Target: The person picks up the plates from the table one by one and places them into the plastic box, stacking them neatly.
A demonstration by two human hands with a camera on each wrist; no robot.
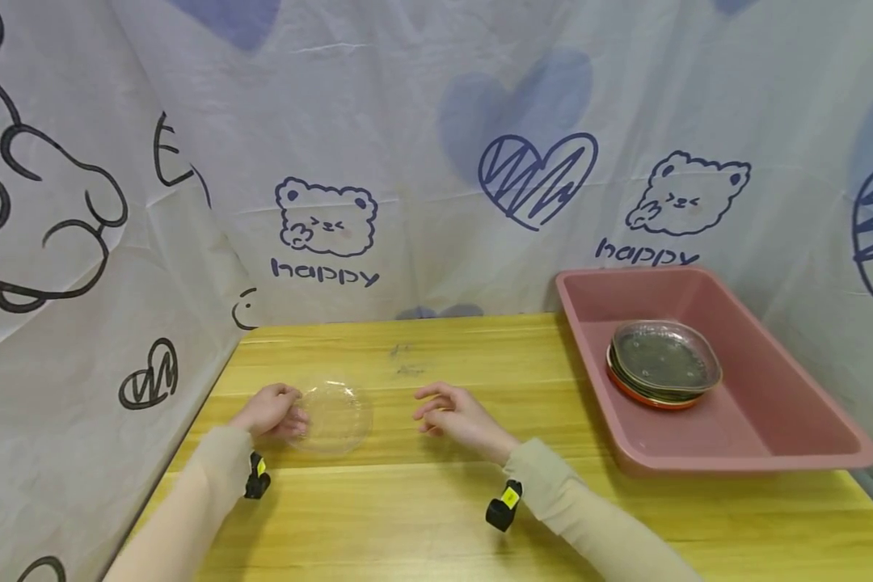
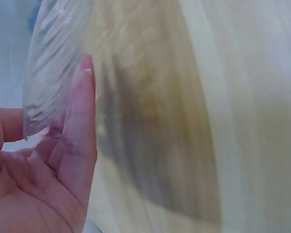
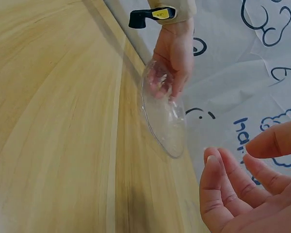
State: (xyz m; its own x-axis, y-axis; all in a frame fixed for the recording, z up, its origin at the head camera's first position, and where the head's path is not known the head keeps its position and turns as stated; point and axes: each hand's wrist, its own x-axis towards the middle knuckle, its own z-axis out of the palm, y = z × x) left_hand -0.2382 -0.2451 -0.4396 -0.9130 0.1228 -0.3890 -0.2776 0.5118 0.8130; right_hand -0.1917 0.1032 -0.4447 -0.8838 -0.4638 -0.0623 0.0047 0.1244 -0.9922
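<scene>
My left hand (image 1: 272, 411) pinches the edge of a clear, round plastic plate (image 1: 335, 416), thumb on one face and fingers under the other. In the left wrist view the plate (image 2: 58, 63) shows slanting ridges and casts a shadow on the table, so it is held above the wood. To its right, my right hand (image 1: 454, 416) hovers with loosely bent fingers and nothing between them. The right wrist view shows a gap between this hand (image 3: 252, 189) and the plate (image 3: 165, 119).
A pink plastic tub (image 1: 786, 420) stands at the right of the wooden table (image 1: 407, 517). Inside it sits a stack of plates (image 1: 662, 360), a clear squarish one on top and an orange rim at the bottom. Printed cloth (image 1: 422, 162) hangs behind and at the sides.
</scene>
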